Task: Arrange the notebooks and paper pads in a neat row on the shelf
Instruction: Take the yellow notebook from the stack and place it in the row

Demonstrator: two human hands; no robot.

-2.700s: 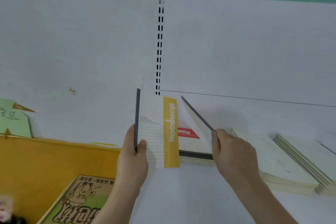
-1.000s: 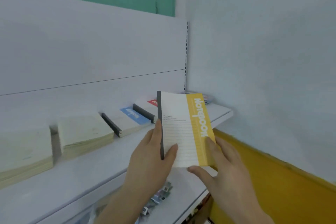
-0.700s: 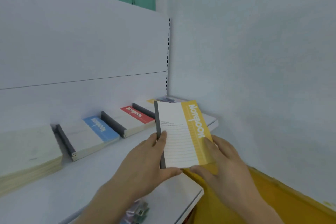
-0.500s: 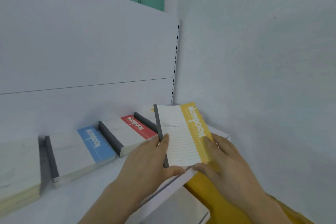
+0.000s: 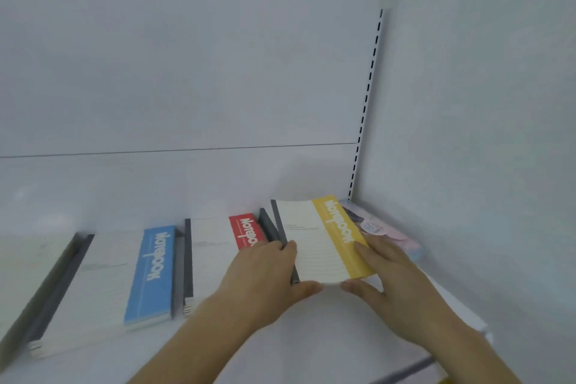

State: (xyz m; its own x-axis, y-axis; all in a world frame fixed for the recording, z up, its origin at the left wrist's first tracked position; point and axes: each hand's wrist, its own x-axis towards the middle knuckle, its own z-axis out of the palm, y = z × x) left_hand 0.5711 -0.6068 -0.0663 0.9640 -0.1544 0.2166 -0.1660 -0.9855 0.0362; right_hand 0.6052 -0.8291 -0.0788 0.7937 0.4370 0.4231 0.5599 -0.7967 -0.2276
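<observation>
Two notebook stacks already lie in the row on the shelf (image 5: 311, 346): blue notebook (image 5: 134, 277), then red notebook (image 5: 224, 246). Left hand (image 5: 265, 277) and right hand (image 5: 396, 287) hold the yellow notebook (image 5: 324, 240) low beside them, apparently not yet released.

red notebook (image 5: 246, 232) partly behind left hand (image 5: 265, 284), leftmost stack (image 5: 21, 274) cut off
</observation>
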